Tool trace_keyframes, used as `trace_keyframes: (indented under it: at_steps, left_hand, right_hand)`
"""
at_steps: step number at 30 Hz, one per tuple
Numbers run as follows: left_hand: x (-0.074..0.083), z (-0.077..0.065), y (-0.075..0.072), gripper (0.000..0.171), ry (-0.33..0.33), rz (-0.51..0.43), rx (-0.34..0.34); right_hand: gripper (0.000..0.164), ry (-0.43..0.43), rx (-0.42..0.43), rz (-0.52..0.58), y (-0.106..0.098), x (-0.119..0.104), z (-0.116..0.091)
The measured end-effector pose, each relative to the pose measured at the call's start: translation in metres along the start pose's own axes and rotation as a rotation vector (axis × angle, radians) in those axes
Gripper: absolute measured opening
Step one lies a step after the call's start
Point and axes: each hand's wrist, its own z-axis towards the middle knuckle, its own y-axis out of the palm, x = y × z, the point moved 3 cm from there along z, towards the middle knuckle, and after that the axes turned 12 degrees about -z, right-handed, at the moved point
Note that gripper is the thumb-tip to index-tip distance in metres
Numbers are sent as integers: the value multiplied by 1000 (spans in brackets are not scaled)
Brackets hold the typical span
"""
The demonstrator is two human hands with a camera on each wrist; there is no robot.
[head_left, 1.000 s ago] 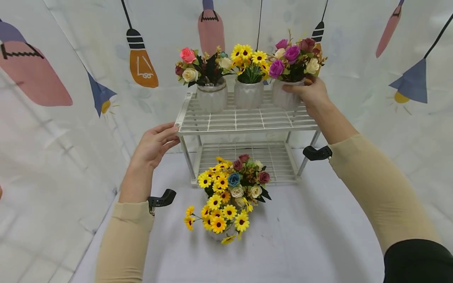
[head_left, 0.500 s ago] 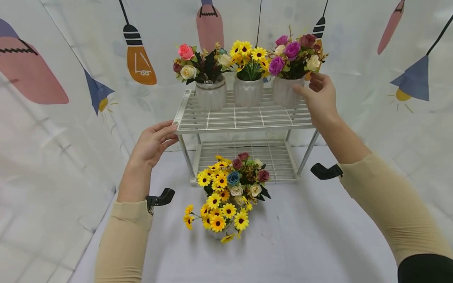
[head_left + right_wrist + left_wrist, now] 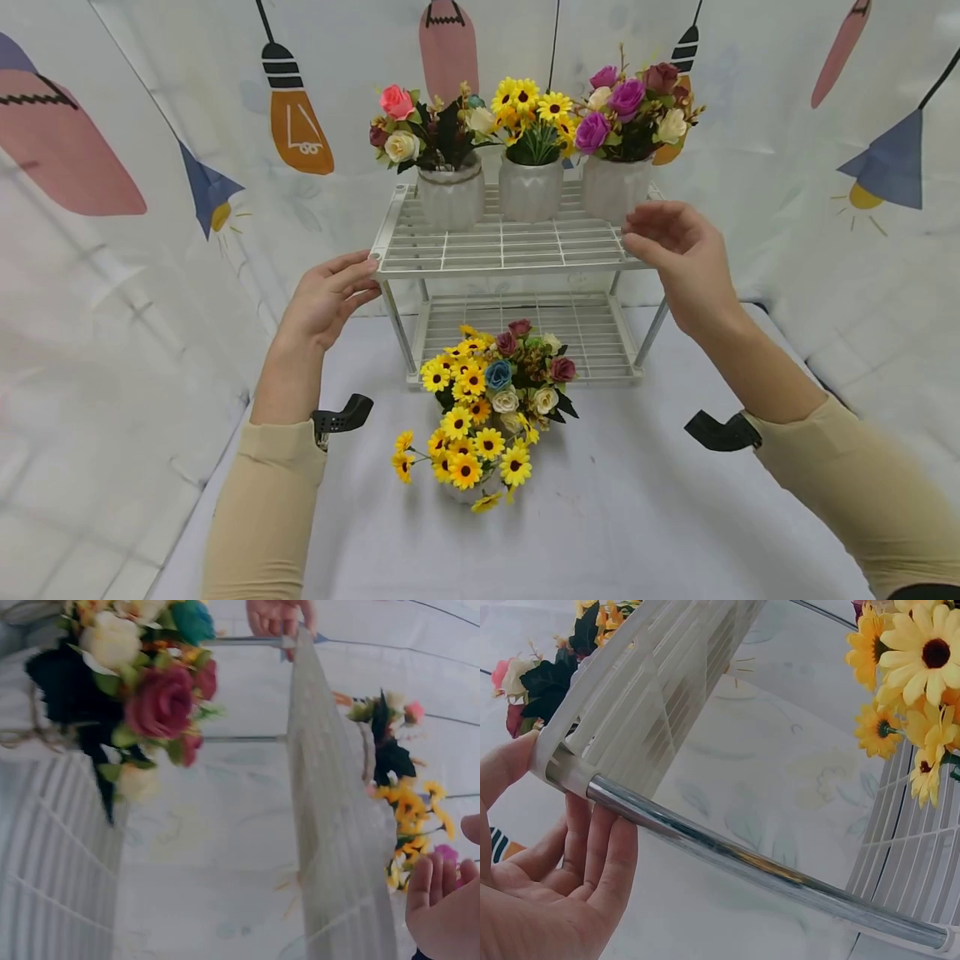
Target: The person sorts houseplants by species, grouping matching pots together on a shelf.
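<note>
Lamp-print backdrop (image 3: 787, 208) behind a white wire rack (image 3: 495, 269), three flower pots (image 3: 531, 192) sitting on its top shelf. Left hand (image 3: 326, 300) pinches the rack's front-left corner; right hand (image 3: 693, 267) (fingers loosely curved) hovers near the purple-rose pot (image 3: 611, 190).

Forward-down head view, close wrist views, rack (image 3: 517, 271) common to all

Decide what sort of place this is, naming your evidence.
Probably a makeshift indoor display area: lamp-print sheeting hangs behind a white-covered table, where a two-tier wire rack holds potted flowers.
</note>
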Motion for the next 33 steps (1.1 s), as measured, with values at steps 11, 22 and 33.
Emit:
trace_keyframes:
  at_steps: [11,22,33]
  left_hand:
    - [3,2,0,64,8,-4,12]
    - [-2,2,-1,67,-7,-2,18]
    - [-3,3,-2,64,5,-18,12]
  right_hand:
    - [29,152,-259,-43,0,48,-65]
    - [36,295,-255,-130,13,94,-104]
    - [53,424,-236,-203,28,148,-125]
